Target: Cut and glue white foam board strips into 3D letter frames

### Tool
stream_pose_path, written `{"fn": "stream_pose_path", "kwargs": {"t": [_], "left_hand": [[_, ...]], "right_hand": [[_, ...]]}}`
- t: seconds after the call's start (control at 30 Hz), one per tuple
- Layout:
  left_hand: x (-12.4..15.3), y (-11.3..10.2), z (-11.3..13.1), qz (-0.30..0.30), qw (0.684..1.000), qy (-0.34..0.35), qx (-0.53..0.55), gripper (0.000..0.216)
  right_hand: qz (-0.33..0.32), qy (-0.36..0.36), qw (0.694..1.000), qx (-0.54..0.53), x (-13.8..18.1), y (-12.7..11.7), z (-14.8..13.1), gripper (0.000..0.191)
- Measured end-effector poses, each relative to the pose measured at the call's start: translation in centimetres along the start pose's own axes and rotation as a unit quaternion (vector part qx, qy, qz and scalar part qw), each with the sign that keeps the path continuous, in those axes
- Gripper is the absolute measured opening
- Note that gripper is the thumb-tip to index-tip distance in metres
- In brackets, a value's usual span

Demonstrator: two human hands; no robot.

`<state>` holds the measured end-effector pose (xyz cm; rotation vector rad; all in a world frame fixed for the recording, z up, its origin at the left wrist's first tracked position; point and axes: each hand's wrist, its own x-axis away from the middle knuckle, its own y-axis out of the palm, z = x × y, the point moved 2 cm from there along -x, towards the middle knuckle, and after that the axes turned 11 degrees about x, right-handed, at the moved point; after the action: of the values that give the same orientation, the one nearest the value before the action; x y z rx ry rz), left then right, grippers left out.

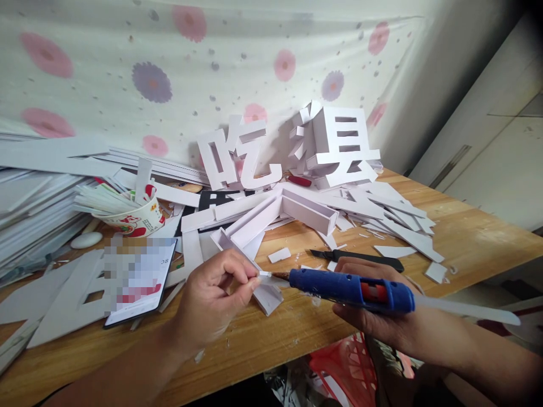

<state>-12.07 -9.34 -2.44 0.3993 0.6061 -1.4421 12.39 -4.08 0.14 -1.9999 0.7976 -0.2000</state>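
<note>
My right hand [377, 322] grips a blue hot glue gun [339, 288], with a translucent glue stick [470, 311] sticking out of its back. The gun's brown nozzle is at a small white foam board piece [265, 274] pinched between the thumb and fingers of my left hand [216, 294]; whether they touch I cannot tell. Just beyond the left hand lies a white foam board character [254, 217] with raised side walls, on the wooden table. A black utility knife [360, 260] rests behind the glue gun, partly hidden by my right hand.
White foam board characters [343, 141] stand against the flowered curtain [153, 82]. Foam board scraps [399, 220] cover the right side. A paper bowl of strips [136, 220], a phone [142, 282] and stacked boards [38, 198] are at left. A red bag [348, 367] sits below the table edge.
</note>
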Motion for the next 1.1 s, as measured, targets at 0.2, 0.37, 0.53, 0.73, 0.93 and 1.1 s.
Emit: {"fn": "stream_pose_path", "kwargs": {"t": [0.2, 0.37, 0.53, 0.73, 0.93, 1.1], "left_hand": [[-0.1, -0.2, 0.0, 0.016, 1.000, -0.007, 0.009, 0.022], [-0.3, -0.4, 0.2, 0.022, 1.000, -0.001, 0.012, 0.022], [-0.3, -0.7, 0.2, 0.031, 0.999, 0.003, 0.009, 0.022], [-0.2, -0.8, 0.0, 0.027, 1.000, -0.001, 0.015, 0.022], [-0.4, -0.7, 0.2, 0.023, 1.000, 0.007, 0.005, 0.021], [-0.4, -0.4, 0.4, 0.011, 1.000, 0.020, -0.003, 0.022]], "right_hand": [[0.033, -0.008, 0.999, 0.023, 0.1, -0.4, 0.4, 0.015], [0.035, -0.004, 0.999, 0.039, 0.3, -0.6, 0.5, 0.015], [0.038, 0.008, 0.999, 0.022, 0.6, -0.9, 0.7, 0.018], [0.028, 0.042, 0.999, 0.005, 1.2, -0.6, 1.4, 0.012], [0.084, 0.091, 0.992, 0.022, 1.7, -0.3, 2.0, 0.025], [0.047, 0.030, 0.998, 0.004, 0.9, -0.5, 1.0, 0.012]]}}
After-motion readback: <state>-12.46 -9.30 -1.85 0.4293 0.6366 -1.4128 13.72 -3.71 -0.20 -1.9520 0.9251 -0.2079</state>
